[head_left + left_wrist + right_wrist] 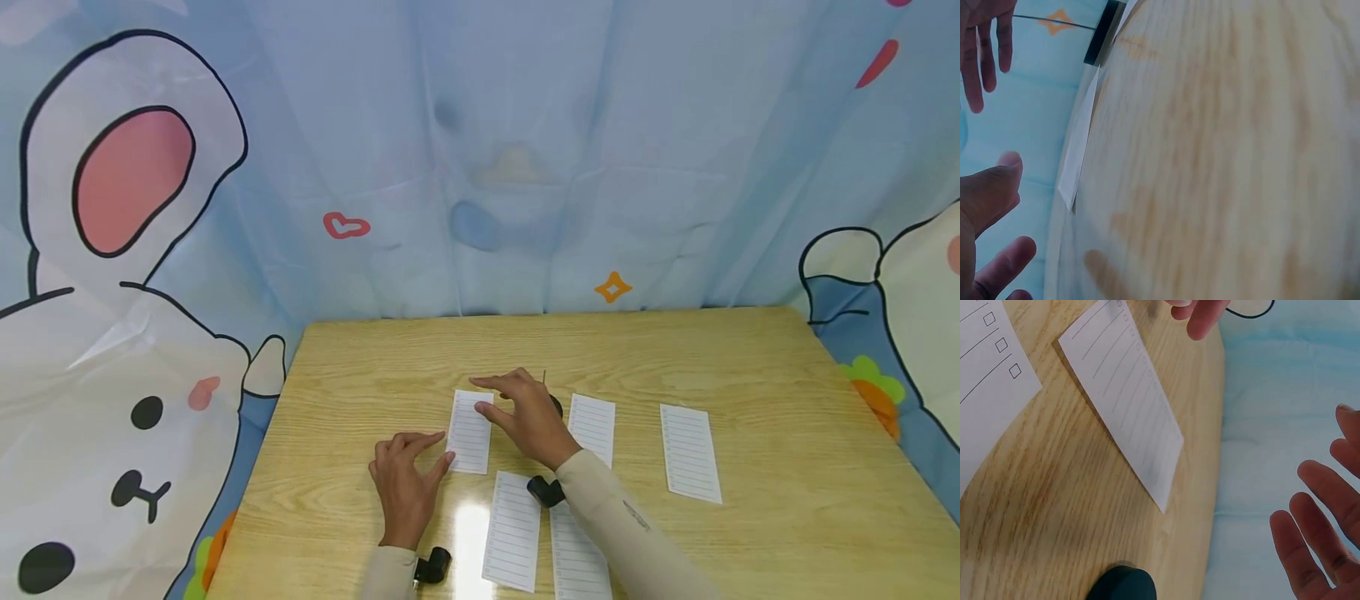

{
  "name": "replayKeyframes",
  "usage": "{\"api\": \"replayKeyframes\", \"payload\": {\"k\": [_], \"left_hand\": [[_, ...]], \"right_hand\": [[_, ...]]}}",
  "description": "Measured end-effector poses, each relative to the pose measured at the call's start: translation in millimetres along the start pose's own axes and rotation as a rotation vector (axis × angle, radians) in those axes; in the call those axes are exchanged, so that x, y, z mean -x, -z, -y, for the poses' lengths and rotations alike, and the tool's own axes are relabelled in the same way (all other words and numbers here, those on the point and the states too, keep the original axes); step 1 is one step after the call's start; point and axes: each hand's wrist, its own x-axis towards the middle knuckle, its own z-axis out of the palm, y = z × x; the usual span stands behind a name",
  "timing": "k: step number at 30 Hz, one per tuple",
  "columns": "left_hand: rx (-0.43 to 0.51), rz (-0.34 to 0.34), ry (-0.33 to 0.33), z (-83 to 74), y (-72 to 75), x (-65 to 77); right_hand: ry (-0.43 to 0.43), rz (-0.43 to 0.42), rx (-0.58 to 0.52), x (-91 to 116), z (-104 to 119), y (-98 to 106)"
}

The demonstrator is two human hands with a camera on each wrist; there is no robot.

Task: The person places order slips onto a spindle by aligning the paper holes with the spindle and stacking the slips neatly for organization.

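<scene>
A small white lined checklist sheet [470,433] lies on the wooden table between both hands. At its lower left edge is my left hand [407,479], fingers loosely bent and thumb apart from them, holding nothing. Over its upper right edge hovers my right hand [531,417], thumb and fingers spread with nothing between them. The right wrist view shows the same sheet [1125,394] flat on the wood, with the right fingers [1316,531] raised off the table. In the left wrist view, the left thumb [994,190] is held above the sheet [1079,147].
More lined sheets lie about: one [512,533] in front, one [581,558] partly under the right forearm, one [592,425] beyond it, one [691,454] farther right. A black object [1124,584] stands near the right hand. A cartoon curtain [525,167] hangs behind the table.
</scene>
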Motion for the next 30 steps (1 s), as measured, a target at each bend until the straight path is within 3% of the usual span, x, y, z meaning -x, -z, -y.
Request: {"api": "replayKeyframes", "payload": {"k": [17, 30], "left_hand": [[0.035, 0.018, 0.119, 1.4, -2.3, -0.4], [0.021, 0.072, 0.216, 0.7, -3.3, -0.6]], "right_hand": [[-0.17, 0.069, -0.015, -16.2, -24.0, -25.1], [-0.242, 0.032, 0.069, -20.6, -40.1, -41.4]]}}
